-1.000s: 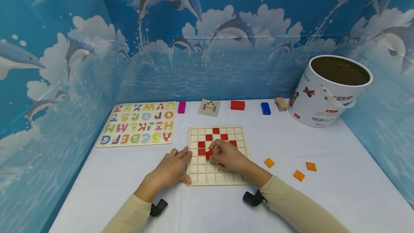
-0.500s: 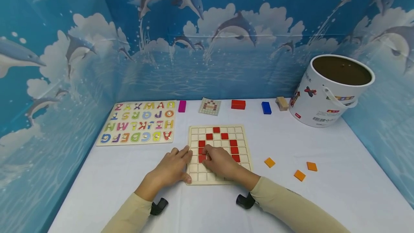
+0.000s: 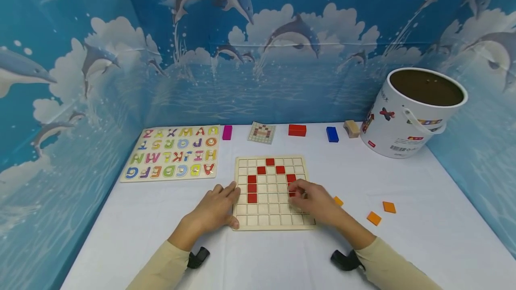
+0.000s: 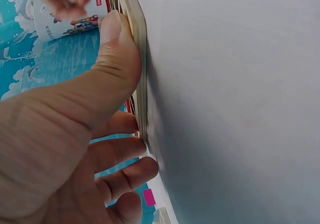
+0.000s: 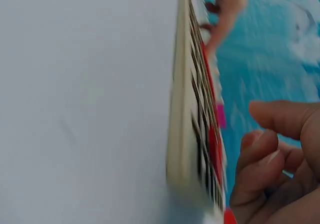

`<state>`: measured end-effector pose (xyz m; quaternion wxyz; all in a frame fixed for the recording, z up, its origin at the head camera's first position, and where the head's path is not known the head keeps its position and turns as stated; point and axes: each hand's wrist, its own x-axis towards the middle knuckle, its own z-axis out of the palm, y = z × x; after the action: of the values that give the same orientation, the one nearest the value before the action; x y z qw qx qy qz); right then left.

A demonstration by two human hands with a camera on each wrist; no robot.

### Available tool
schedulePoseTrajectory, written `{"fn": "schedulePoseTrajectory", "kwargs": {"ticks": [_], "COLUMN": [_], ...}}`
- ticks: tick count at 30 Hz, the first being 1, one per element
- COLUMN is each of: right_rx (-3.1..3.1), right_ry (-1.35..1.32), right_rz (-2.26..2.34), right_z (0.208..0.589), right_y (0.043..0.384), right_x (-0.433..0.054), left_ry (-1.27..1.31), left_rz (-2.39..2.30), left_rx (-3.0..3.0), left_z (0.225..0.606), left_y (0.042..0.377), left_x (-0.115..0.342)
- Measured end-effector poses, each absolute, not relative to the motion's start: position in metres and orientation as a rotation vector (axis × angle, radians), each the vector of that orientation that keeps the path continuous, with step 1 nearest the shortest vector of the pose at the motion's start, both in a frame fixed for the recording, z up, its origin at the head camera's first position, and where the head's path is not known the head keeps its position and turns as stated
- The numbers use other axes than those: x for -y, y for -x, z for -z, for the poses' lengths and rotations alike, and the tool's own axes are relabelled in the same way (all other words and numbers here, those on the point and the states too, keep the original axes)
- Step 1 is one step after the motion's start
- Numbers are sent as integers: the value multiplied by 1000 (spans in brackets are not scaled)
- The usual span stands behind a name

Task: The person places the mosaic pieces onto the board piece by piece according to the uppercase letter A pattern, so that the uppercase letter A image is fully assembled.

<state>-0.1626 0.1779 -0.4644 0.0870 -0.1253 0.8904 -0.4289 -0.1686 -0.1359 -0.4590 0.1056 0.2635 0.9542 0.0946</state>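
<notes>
The grid board (image 3: pixel 268 220) lies flat on the bench (image 3: pixel 258 258); red tiles (image 3: pixel 251 187) occupy its cells in an arch. The left hand (image 3: pixel 214 207), fingers spread, touches the board's left edge. The right hand (image 3: pixel 316 200), thumb and index finger apart, overlaps the right-hand tiles; contact cannot be determined. Orange tiles (image 3: pixel 374 218) lie right of the board; a letter board (image 3: pixel 169 163) lies rear left.

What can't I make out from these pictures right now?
- Head view: some right-side cells of the grid board, covered by the right hand.
- Head view: part of one orange tile, behind the right hand.
- Head view: fine details of the pattern card, too small.
- Left wrist view: the right hand, blurred, cut off by the top edge.
- Right wrist view: the left hand, likewise.
</notes>
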Motion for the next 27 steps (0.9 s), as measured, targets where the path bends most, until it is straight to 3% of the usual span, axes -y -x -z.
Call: {"fn": "schedulePoseTrajectory", "kwargs": {"ticks": [7, 13, 18, 27], "right_rx": [-2593, -2650, -2618, -2607], "right_ry": [-58, -270, -324, -261], "right_rz": [1410, 1307, 1206, 1141], "right_z": [449, 451, 459, 465], "right_y": [137, 120, 112, 111], "right_x": [-295, -367, -394, -392], "left_ry": [-772, -770, -762, -760], "left_rz": [-286, -324, -327, -352], "left_rx": [-2813, -2799, -2789, -2782], "left_z": [458, 460, 461, 463], "left_y": [165, 167, 170, 169], "left_x": [137, 139, 139, 138]}}
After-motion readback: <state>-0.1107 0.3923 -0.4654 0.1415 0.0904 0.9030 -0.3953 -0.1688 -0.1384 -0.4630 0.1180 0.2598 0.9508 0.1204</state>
